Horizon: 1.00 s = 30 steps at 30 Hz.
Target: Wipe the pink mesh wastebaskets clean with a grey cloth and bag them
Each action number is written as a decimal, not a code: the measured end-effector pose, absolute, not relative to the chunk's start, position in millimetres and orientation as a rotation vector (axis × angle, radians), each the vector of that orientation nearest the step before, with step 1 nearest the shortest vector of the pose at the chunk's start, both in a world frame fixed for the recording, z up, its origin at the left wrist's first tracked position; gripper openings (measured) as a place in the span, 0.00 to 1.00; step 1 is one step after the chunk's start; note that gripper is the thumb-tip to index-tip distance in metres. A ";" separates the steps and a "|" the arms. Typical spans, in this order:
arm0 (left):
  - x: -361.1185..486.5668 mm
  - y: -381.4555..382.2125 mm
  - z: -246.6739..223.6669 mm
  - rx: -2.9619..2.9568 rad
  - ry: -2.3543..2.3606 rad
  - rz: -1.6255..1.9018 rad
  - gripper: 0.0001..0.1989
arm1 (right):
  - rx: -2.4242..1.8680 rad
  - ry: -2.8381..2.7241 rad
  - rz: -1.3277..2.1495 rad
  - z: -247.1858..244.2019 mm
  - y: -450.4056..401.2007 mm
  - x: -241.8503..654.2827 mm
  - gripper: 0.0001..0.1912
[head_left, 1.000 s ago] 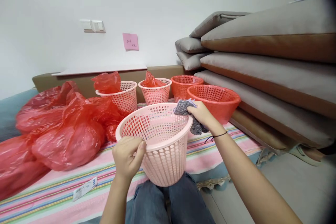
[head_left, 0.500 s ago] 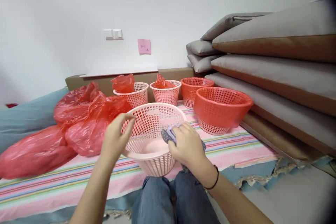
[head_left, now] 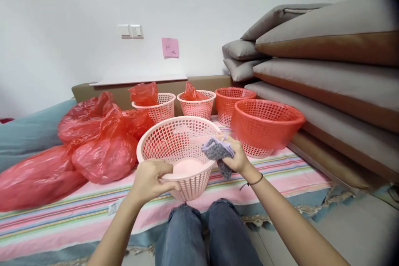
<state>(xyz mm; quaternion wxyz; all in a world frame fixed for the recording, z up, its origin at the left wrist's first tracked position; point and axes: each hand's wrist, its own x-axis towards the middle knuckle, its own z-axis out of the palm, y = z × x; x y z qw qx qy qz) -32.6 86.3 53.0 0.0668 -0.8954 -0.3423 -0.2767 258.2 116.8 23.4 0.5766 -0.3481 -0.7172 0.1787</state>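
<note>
In front of my knees a pink plastic basket (head_left: pixel 190 189) with perforated sides tilts toward me, its inside bare. My left hand (head_left: pixel 152 181) is closed on the near left rim, thumb outside and fingers over the edge. At the right rim my right hand (head_left: pixel 237 153) clasps a grey knitted cloth (head_left: pixel 217 149) with a lilac edge. Part of the cloth hangs down outside the basket. Whether the right fingers also touch the rim, I cannot tell.
Bulging red plastic bags (head_left: pixel 102 158) lie at left. Behind stand two pink baskets (head_left: pixel 197 108) with red bags inside; to the right are red-lined baskets (head_left: pixel 264 124). Grey cushions (head_left: pixel 327 79) are piled at right. A striped cloth (head_left: pixel 77 212) covers the surface, with a white label (head_left: pixel 115 205) on it.
My left hand has come down and right, from open beside the basket to gripping its near rim. The basket now tilts more. My right hand with the cloth has shifted slightly right along the rim.
</note>
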 end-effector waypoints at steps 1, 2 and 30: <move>-35.0 90.6 54.5 -2.721 -1.037 -0.819 0.27 | -0.854 -1.569 0.489 21.7 128.9 260.3 0.13; -35.9 93.8 55.7 -2.731 -1.058 -0.800 0.27 | -0.891 -1.463 0.538 20.3 141.1 261.9 0.12; 5.1 192.7 40.0 -1.312 -1.881 -2.420 0.27 | -0.948 -0.942 0.015 57.5 165.5 282.5 0.23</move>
